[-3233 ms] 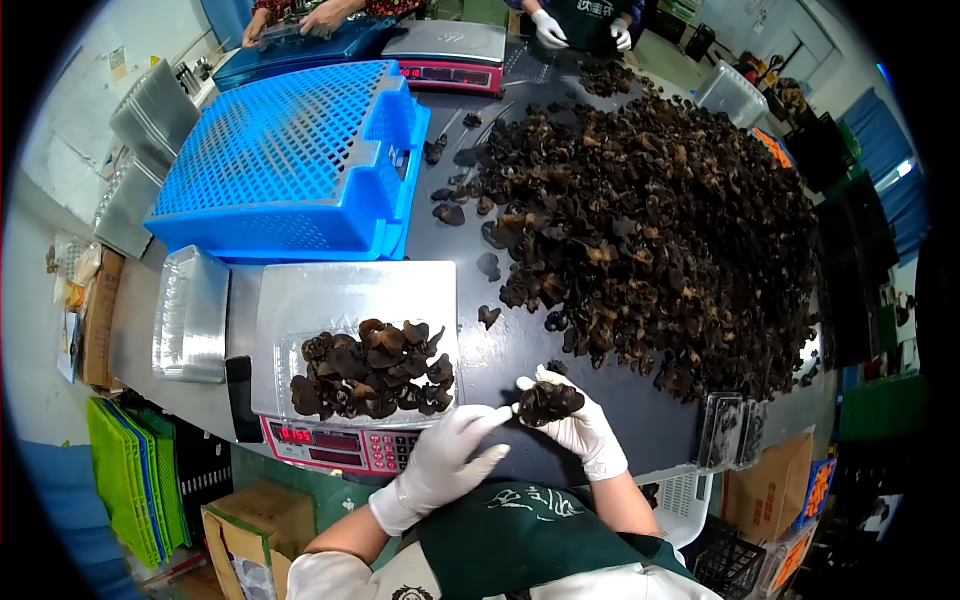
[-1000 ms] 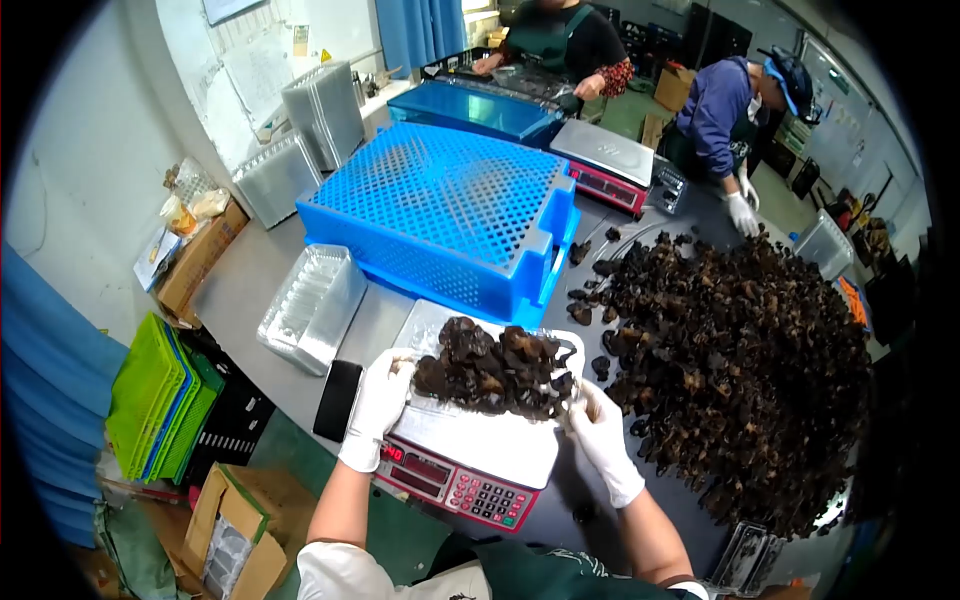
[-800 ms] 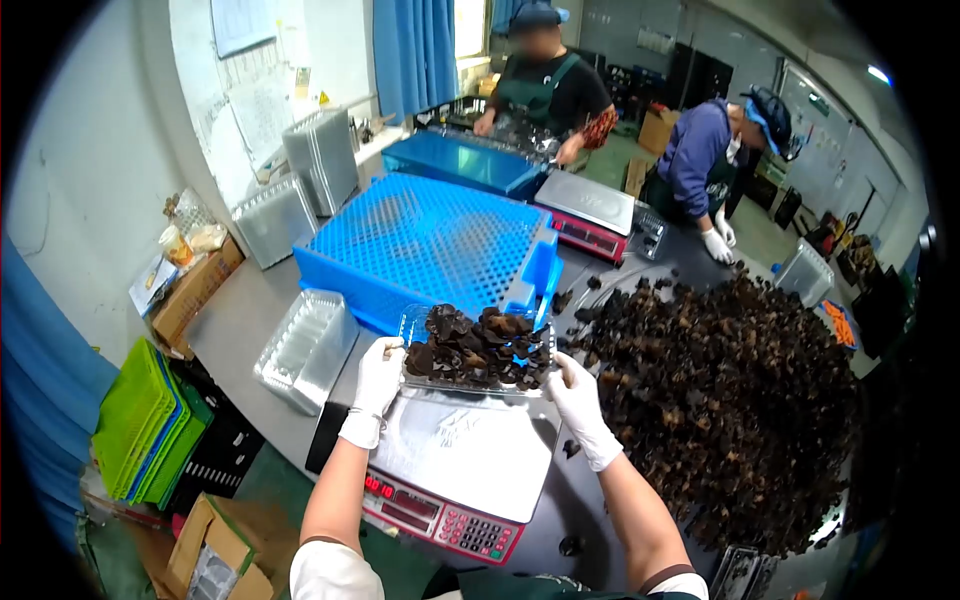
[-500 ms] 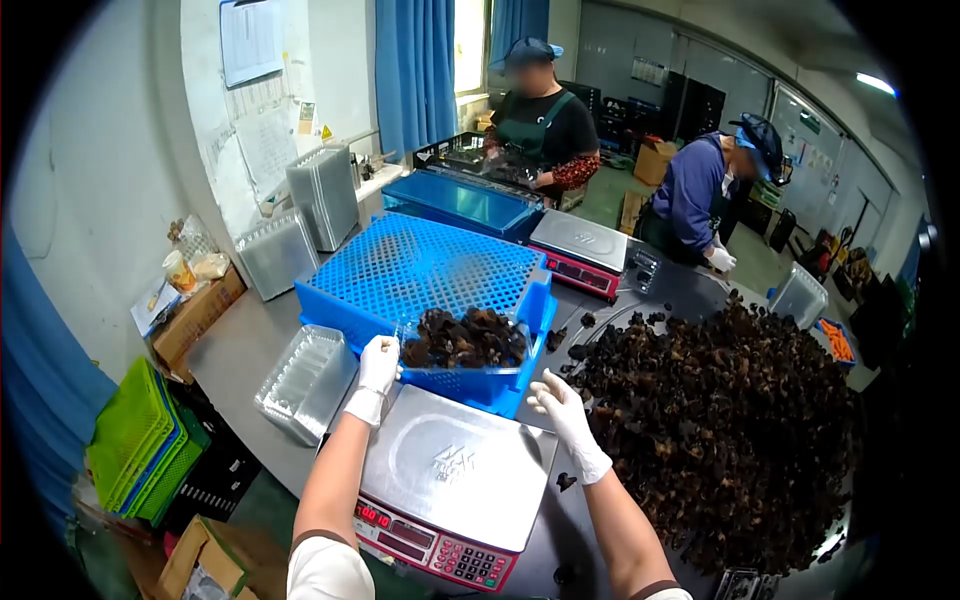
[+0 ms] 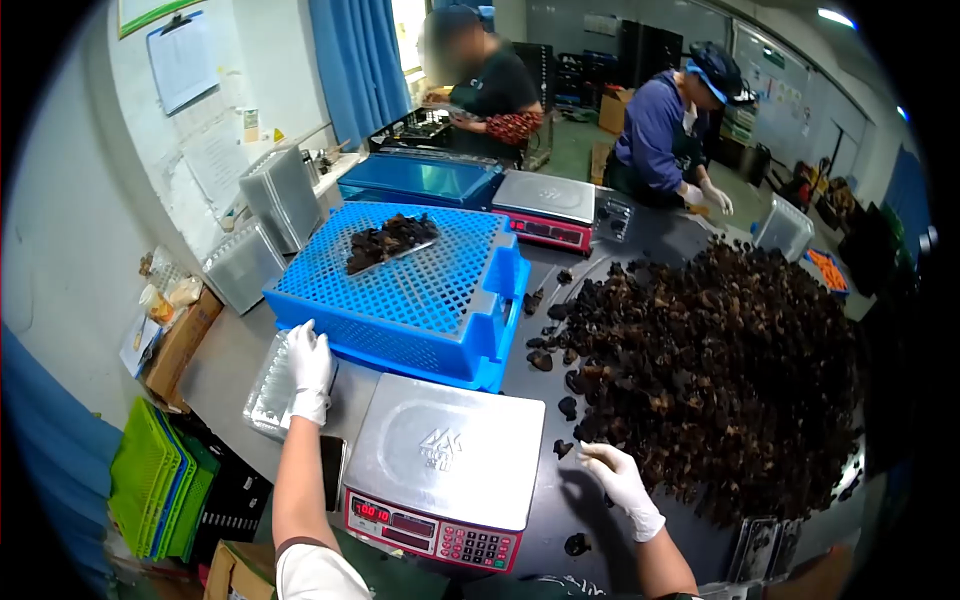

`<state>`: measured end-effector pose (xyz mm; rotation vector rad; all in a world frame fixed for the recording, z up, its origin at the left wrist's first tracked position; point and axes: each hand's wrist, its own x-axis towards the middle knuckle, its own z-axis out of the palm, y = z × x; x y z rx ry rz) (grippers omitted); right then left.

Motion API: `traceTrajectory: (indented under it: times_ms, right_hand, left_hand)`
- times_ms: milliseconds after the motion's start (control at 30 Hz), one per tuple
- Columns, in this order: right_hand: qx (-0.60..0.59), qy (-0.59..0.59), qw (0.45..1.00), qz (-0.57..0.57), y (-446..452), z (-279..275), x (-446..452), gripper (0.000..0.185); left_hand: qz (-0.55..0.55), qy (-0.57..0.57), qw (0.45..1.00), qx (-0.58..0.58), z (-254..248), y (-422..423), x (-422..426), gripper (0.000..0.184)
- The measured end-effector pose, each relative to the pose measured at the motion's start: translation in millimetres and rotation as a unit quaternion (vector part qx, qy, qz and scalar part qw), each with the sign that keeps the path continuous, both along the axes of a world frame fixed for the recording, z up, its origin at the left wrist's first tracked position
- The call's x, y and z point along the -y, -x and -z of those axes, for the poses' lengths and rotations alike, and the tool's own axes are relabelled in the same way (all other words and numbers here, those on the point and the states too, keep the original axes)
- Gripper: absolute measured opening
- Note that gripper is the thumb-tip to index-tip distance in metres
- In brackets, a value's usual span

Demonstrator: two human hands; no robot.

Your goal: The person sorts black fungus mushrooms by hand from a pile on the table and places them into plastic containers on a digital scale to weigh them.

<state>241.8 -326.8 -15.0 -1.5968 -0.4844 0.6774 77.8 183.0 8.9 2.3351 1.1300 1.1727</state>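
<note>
A clear plastic tray of dark wood-ear mushrooms point(image 5: 392, 241) rests on top of the upturned blue crate point(image 5: 400, 290). My gloved left hand point(image 5: 311, 372) is over the stack of clear plastic trays point(image 5: 264, 400), at its right side, with fingers somewhat apart and no tray seen in them. To the right of the scale point(image 5: 445, 450), my gloved right hand point(image 5: 622, 487) hovers with fingers loosely stretched and nothing in them. It is nearest a loose mushroom piece point(image 5: 562, 449) and the large mushroom pile point(image 5: 710, 380). The scale's steel plate carries nothing; its display is lit red.
A second scale point(image 5: 545, 197) and a blue lidded bin point(image 5: 420, 180) stand farther back. More clear trays point(image 5: 245, 268) lean by the wall. Two co-workers stand across the table; one, in a purple sleeve point(image 5: 650, 130), works beyond the pile. Green crates point(image 5: 150, 480) stand at left.
The filled tray has gone from my left hand onto the blue crate. My left hand has moved left and down to the tray stack; my right hand has moved down and right. The view has shifted.
</note>
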Motion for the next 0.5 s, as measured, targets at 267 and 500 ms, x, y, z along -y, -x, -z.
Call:
traceTrajectory:
  times_ms: [267, 500]
  right_hand:
    - [0.047, 0.137, 0.987, 0.073, 48.5, 15.0, 85.8, 0.029]
    - [0.298, 0.243, 0.923, -0.033, 99.8, 43.5, 87.8, 0.04]
  left_hand:
    - [-0.045, 0.033, 0.988, -0.145, 51.7, 101.3, -21.7, 0.027]
    - [-0.003, 0.176, 0.982, -0.073, 82.4, 127.7, -100.3, 0.025]
